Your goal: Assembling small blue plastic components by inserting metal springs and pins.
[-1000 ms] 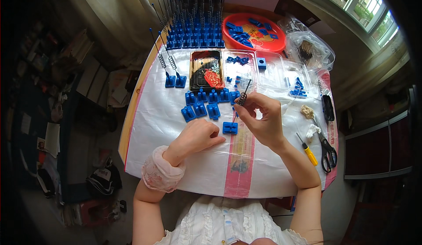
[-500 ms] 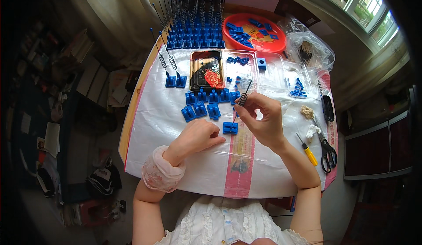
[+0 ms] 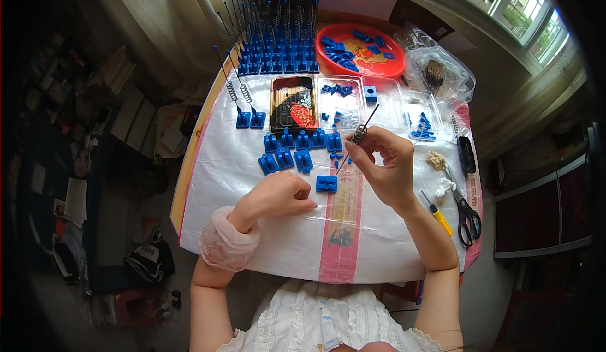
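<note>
My right hand [image 3: 388, 166] pinches a dark metal spring [image 3: 359, 134], a coil with straight wire ends, between thumb and fingertips. The spring tilts, its upper end leaning right and its lower wire pointing down toward a blue plastic base [image 3: 326, 184] with a slotted top. That wire end looks just right of the base; contact is unclear. Loosely curled, my left hand [image 3: 274, 195] rests on the sheet left of the base, with nothing visible in it. Beyond it stand several blue bases with rounded uprights [image 3: 303, 140]. Tiny blue pieces [image 3: 336, 164] lie near my right fingers.
Rows of spring-topped blue stands [image 3: 278, 61] fill the back left, with a red tray [image 3: 394, 69] of blue parts beside them. Clear plastic trays [image 3: 383, 109] and a black patterned tray [image 3: 293, 104] sit mid-table. At right lie scissors [image 3: 468, 219] and a yellow-handled screwdriver [image 3: 442, 221].
My right hand has shifted slightly right, away from the blue base, and the spring leans further right. My left hand stays nearly in place. The whole view has shifted slightly.
</note>
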`<state>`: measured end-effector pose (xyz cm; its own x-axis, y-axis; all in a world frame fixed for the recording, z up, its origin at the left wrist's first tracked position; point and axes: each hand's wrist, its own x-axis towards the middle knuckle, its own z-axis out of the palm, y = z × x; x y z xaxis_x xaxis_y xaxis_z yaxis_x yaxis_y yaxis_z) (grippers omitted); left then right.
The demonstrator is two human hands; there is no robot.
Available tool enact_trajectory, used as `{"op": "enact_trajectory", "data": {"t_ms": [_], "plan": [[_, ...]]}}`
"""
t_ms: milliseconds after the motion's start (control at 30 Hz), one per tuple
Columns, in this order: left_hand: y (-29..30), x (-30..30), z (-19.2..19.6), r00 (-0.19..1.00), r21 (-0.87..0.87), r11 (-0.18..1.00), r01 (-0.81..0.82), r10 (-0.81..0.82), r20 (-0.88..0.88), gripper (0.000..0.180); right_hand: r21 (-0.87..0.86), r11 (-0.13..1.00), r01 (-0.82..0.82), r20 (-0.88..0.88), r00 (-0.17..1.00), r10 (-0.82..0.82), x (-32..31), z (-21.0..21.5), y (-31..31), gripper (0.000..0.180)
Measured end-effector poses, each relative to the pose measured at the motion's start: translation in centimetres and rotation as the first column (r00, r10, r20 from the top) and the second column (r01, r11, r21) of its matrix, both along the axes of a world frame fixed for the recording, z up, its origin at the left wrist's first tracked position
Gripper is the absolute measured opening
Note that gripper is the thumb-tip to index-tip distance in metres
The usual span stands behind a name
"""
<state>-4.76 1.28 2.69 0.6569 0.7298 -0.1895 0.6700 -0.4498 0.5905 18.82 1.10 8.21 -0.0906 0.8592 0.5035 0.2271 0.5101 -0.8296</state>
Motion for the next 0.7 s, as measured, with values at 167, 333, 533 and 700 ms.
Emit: {"op": "enact_trajectory", "data": {"t_ms": [167, 333, 533, 700], "plan": [[-0.5, 0.0, 3.1, 0.999, -0.092, 0.995, 0.031, -0.033, -0.018, 0.03, 0.008, 1.0, 0.01, -0.044, 0.999, -0.009, 1.5, 1.3, -0.2, 0.006], [-0.9, -0.1, 5.4, 1.0, 0.05, 0.999, -0.017, 0.017, 0.01, 0.026, -0.03, 0.999, 0.034, -0.073, 0.997, -0.036, 3.5, 2.1, -1.0, 0.004], [2.5, 3.2, 4.9, 0.985, 0.225, 0.968, -0.108, 0.073, 0.157, 0.014, -0.043, 0.995, 0.091, -0.103, 0.99, -0.095, 6.3, 2.3, -2.3, 0.006], [5.6, 7.4, 3.1, 0.999, 0.415, 0.909, -0.035, 0.037, 0.002, 0.011, -0.037, 0.995, 0.095, -0.131, 0.986, -0.099, 6.8, 3.0, -3.0, 0.006]]}}
